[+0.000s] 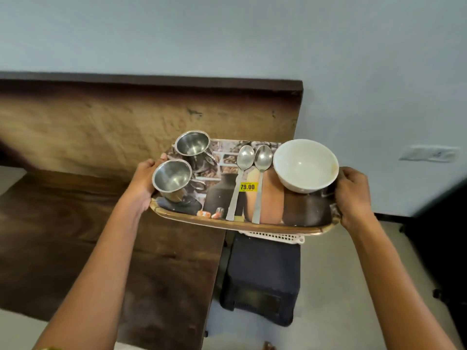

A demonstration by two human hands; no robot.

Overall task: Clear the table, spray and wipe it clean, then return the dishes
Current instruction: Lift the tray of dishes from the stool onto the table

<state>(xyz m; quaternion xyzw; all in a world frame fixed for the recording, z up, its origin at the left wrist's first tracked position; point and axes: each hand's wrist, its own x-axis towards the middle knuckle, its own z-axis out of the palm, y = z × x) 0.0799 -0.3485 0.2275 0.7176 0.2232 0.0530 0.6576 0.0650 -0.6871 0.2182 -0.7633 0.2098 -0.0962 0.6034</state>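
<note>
I hold a printed serving tray (222, 221) up in the air by both short ends. My left hand (144, 183) grips its left edge and my right hand (353, 195) grips its right edge. On the tray stand two steel mugs (174, 178) at the left, two steel spoons (252, 178) lying side by side in the middle, and a white bowl (305, 165) at the right. The tray hovers past the right end of the dark wooden table (75, 248), partly over it.
A wooden backboard (126, 127) rises behind the table against the pale wall. Below the tray sits a dark box-like unit (262, 279) with a white perforated basket (275, 237) on top. A wall socket (429, 154) is at the right. A dark object fills the right edge.
</note>
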